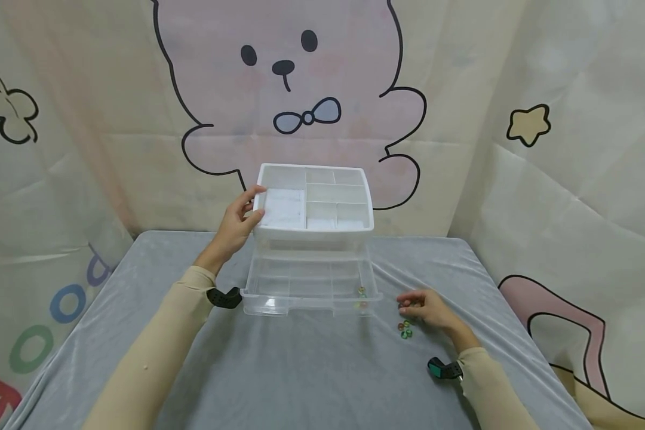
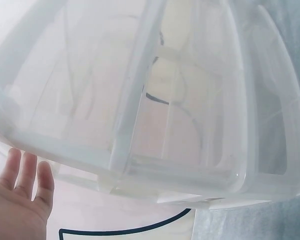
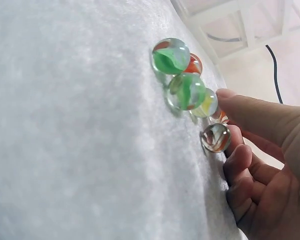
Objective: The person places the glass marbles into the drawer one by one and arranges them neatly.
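A clear plastic storage box [image 1: 312, 280] with a white sectioned top tray [image 1: 285, 209] stands on the cloth, its lower drawer [image 1: 269, 304] pulled out towards me. A few marbles [image 1: 362, 292] lie at that drawer's right end. My left hand [image 1: 233, 230] grips the top tray's left side; in the left wrist view its fingers [image 2: 45, 180] touch the edge, thumb hidden. Right of the box, my right hand [image 1: 430, 309] rests low at the cloth. Its thumb and forefinger pinch an orange-streaked marble [image 3: 220, 116], partly hidden. Beside them lie green glass marbles [image 3: 187, 91] and a brown-swirled marble [image 3: 216, 138].
Grey cloth [image 1: 301, 370] covers the table, slightly wrinkled. Behind it hangs a printed backdrop [image 1: 451, 179] with a cartoon bear, close to the back of the box. Black straps [image 1: 226, 297] sit on both wrists.
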Demonstrator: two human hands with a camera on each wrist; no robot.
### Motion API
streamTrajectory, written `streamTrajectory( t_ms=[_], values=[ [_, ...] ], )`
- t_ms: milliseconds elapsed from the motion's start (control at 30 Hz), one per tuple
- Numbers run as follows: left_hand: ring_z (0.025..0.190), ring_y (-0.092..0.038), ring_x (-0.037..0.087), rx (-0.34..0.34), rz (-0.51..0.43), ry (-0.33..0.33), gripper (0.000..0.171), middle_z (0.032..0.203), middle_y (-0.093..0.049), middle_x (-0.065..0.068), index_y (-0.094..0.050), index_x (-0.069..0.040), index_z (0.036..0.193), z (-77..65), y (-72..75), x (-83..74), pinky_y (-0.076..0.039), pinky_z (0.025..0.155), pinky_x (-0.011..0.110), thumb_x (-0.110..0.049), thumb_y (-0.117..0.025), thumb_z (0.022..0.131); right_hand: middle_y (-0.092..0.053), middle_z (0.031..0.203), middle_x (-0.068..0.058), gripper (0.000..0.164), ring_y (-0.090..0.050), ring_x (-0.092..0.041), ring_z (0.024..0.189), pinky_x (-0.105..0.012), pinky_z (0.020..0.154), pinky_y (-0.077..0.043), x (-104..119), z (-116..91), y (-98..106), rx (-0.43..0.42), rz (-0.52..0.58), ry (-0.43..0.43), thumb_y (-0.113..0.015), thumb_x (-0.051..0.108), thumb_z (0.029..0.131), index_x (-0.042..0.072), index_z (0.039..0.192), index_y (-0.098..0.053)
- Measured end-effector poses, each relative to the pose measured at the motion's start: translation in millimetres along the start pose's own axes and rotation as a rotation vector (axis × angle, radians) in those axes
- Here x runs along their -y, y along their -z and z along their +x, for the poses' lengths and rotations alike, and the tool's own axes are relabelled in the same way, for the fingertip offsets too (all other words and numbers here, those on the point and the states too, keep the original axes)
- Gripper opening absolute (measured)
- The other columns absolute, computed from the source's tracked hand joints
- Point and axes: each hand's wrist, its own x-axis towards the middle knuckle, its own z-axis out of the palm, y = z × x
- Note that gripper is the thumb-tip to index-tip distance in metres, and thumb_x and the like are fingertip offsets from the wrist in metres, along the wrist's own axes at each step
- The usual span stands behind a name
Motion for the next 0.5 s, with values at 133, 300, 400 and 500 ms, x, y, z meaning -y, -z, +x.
streamTrajectory(
  t_ms=[133,300,400,500],
  values=[
    [0.121,-0.050,0.028,0.001,0.001,-0.005,0.049,0.143,-0.041,0.021,-0.041,-0.008,0.151,-0.3,0.0,0.8,-0.046,0.083,0.020,-0.010,-0.050,0.103,-0.069,0.099,-0.018,0.035,-0.054,-0.002,0.070,-0.020,0.062,-0.047,1.1,0.0,-0.6,0.001,0.005,-0.006,-0.074,0.008,0.090,-0.011,0.119,-0.067],
    [0.118,-0.051,0.024,0.005,0.000,-0.002,0.048,0.144,-0.041,0.019,-0.041,-0.009,0.151,-0.2,-0.1,0.9,-0.047,0.081,0.020,-0.012,-0.050,0.104,-0.070,0.096,-0.017,0.032,-0.054,-0.002,0.069,-0.020,0.061,-0.048,2.4,0.3,-2.5,-0.010,-0.019,-0.004,-0.072,0.007,0.091,-0.011,0.117,-0.068],
    [0.116,-0.051,0.022,0.009,-0.002,0.000,0.048,0.145,-0.041,0.018,-0.041,-0.010,0.151,-0.4,-0.3,0.3,-0.047,0.080,0.020,-0.012,-0.050,0.104,-0.070,0.096,-0.020,0.029,-0.053,-0.002,0.069,-0.020,0.061,-0.047,0.4,1.0,-3.1,-0.014,-0.052,0.002,-0.070,0.005,0.093,-0.013,0.116,-0.068],
    [0.115,-0.051,0.021,0.009,-0.001,-0.001,0.048,0.144,-0.041,0.018,-0.042,-0.010,0.151,-0.5,-0.4,0.3,-0.046,0.080,0.021,-0.012,-0.050,0.104,-0.069,0.098,-0.027,0.028,-0.053,-0.002,0.069,-0.020,0.062,-0.047,-2.3,2.3,-3.5,-0.018,-0.058,0.001,-0.067,0.001,0.094,-0.015,0.116,-0.067]
  ],
)
